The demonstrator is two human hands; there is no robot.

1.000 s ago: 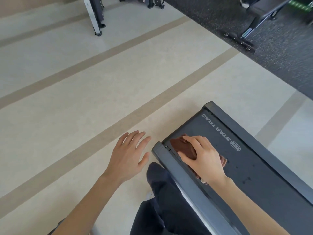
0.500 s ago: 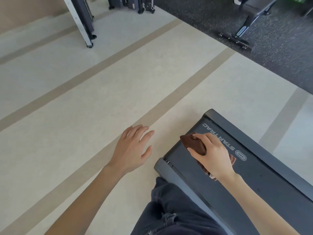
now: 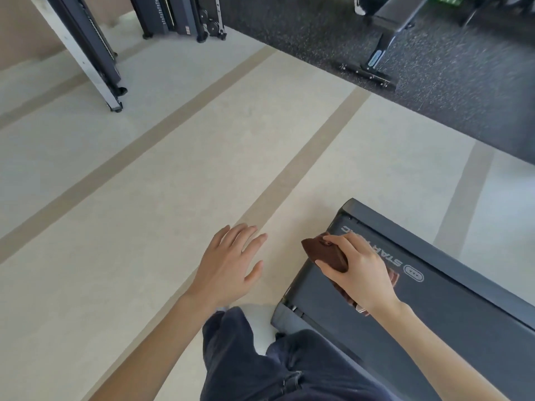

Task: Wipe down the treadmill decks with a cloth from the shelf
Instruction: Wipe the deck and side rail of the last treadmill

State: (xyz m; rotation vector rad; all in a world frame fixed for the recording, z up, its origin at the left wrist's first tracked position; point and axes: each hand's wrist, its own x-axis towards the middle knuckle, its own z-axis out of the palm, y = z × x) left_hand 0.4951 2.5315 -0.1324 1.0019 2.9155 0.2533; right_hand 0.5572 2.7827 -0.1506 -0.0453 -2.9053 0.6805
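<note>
Hands: right [image 3: 359, 273] grips cloth [image 3: 324, 251] on deck [image 3: 451, 314]; left [image 3: 231, 264] spread.

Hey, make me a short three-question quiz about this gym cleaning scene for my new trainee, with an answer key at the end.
1. True or false: the left hand holds something.
2. The cloth rests on: A a shelf, B the treadmill deck, C a table.
3. Fill in: the cloth is in the grip of the ___ hand.
Key: 1 false, it is open and holds nothing; 2 B; 3 right, the right hand curls round it.
</note>
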